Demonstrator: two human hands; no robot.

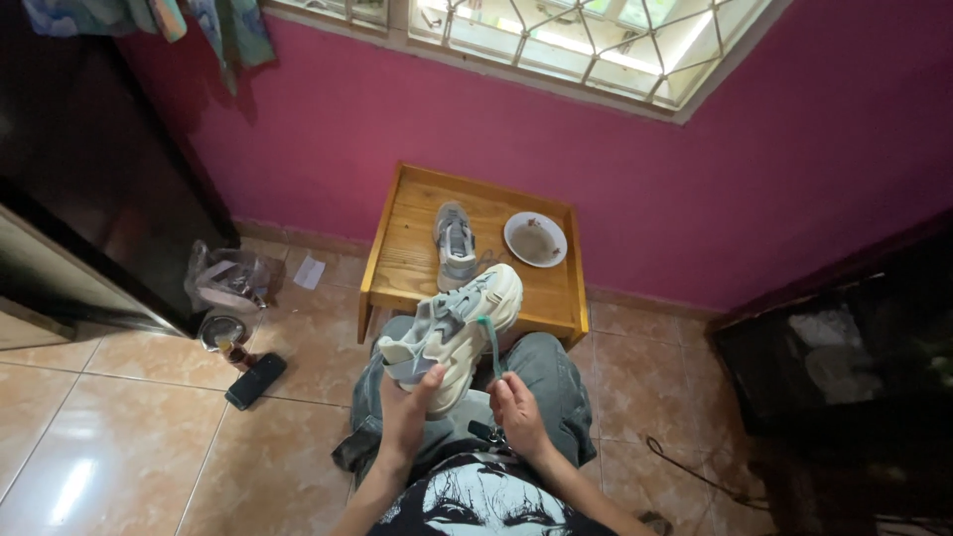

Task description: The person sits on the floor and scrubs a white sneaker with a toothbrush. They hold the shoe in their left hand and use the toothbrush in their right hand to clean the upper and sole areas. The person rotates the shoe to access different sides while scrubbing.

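Cream and grey, the chunky sneaker (pixel 452 333) sits over my lap just in front of the wooden tray table (pixel 397 260), its toe reaching past the table's near edge, and I grip its heel end with my left hand (pixel 405 412), fingers curled around the sole. My right hand (pixel 516 412) sits just beside it, fingertips pinched on the loose green lace (pixel 490 342) that runs up to the shoe. On the table lie a second grey sneaker (pixel 455 243) and, to its right, a white dish (pixel 535 239); left of the table, on the tiled floor, rests a dark phone (pixel 255 380).
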